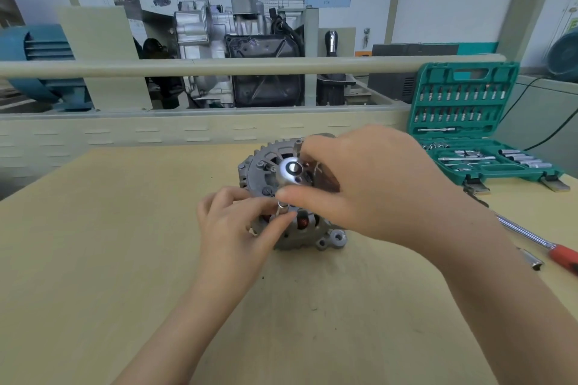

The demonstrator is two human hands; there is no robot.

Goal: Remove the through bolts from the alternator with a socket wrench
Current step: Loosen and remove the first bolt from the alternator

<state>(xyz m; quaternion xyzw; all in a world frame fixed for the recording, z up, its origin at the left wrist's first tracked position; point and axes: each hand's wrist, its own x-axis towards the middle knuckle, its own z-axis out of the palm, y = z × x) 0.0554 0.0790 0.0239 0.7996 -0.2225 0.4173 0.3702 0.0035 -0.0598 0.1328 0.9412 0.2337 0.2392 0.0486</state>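
Left fingers (275, 212) pinching bolt (282, 206) beside alternator (281, 184)

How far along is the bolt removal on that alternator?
Done: cannot tell how many bolts are out; none lie visibly on the beige table. In hand: the left hand pinches a small silver bolt or socket at the grey metal alternator's front edge, while the right hand steadies the housing. Left: at least one bolt head still sits in the housing; the red-handled wrench lies unused.

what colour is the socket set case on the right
Green, a teal shade, socket set case lying open; seen in the head view.
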